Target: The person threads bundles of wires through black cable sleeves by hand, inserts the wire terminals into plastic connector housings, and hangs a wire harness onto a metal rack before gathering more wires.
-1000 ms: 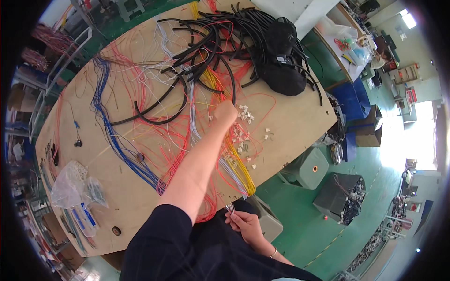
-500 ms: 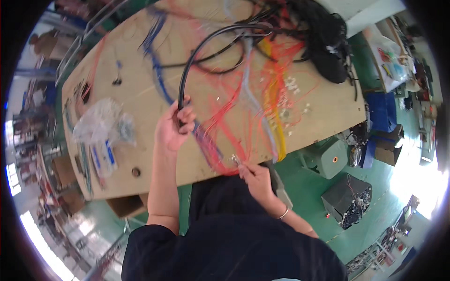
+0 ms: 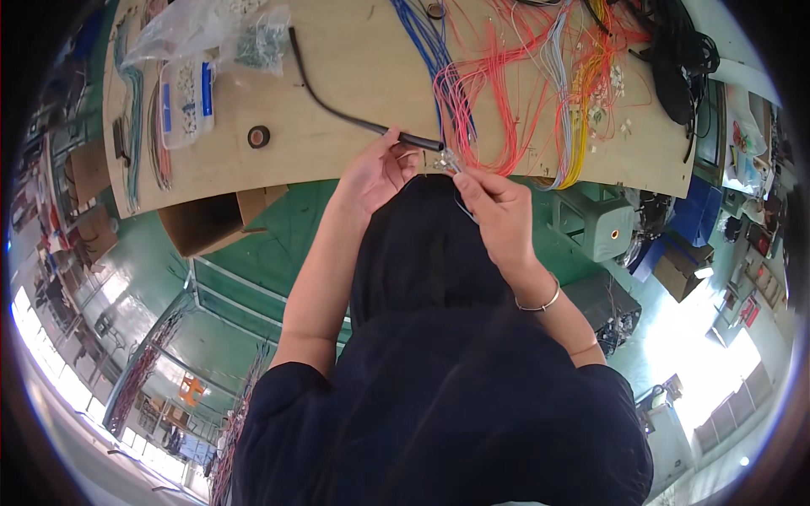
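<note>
A black flexible tube (image 3: 337,112) slopes across the table from the upper left. Near its lower end, the thumb and fingers of my left hand (image 3: 377,175) grip it. My right hand (image 3: 503,211) pinches a small bundle of wire ends with metallic-looking tips (image 3: 451,160), right at the tube's open end. Whether the tips are inside the tube, I cannot tell. Beyond my hands lie bundles of red wires (image 3: 506,110), blue wires (image 3: 429,46), grey wires (image 3: 553,76) and yellow wires (image 3: 580,126).
A roll of black tape (image 3: 258,136), a clear tray with blue strips (image 3: 187,105) and a plastic bag (image 3: 257,42) lie on the left of the wooden table (image 3: 337,63). Below its edge are a cardboard box (image 3: 202,226) and a grey-green stool (image 3: 595,223).
My left hand has brought the tube down beside my right hand, so its end meets the wire tips. The tube's raised arc is gone. The view has tilted, and the table sits higher.
</note>
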